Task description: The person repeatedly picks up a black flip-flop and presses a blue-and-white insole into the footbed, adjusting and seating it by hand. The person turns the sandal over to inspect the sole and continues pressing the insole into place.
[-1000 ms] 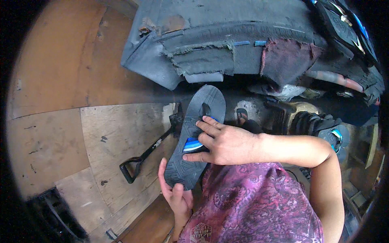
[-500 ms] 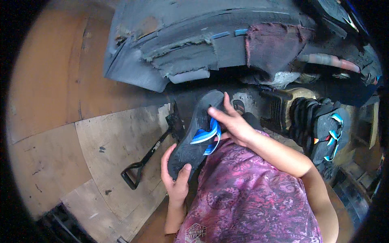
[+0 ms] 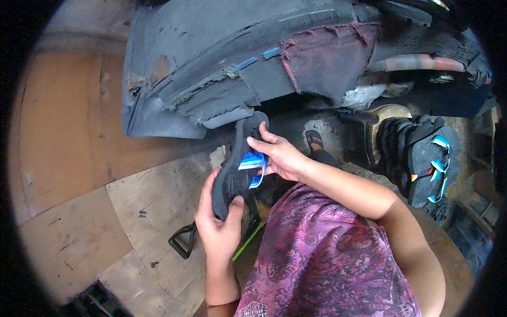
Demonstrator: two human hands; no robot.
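Observation:
A dark grey sandal (image 3: 234, 174) with a blue and white striped strap (image 3: 252, 161) is held upright along my view, tilted onto its edge. My left hand (image 3: 218, 227) grips its lower end, thumb on the sole and fingers along the outer edge. My right hand (image 3: 274, 153) grips the upper part near the strap, thumb and fingers closed round it. The sandal's top end lies just under the worn grey padded bench edge (image 3: 227, 119); I cannot tell whether they touch.
A worn bench with cloth patches (image 3: 327, 58) spans the top. On the right stands a stack of dark sandals (image 3: 422, 164) with light blue straps. A black handled tool (image 3: 183, 248) lies on the patched wooden boards (image 3: 132, 232). My sandalled foot (image 3: 314, 138) shows below.
My right hand has gone from lying across the sole to gripping its upper end. The sandal has turned further onto its edge and shifted upward in view, and the camera's view has shifted.

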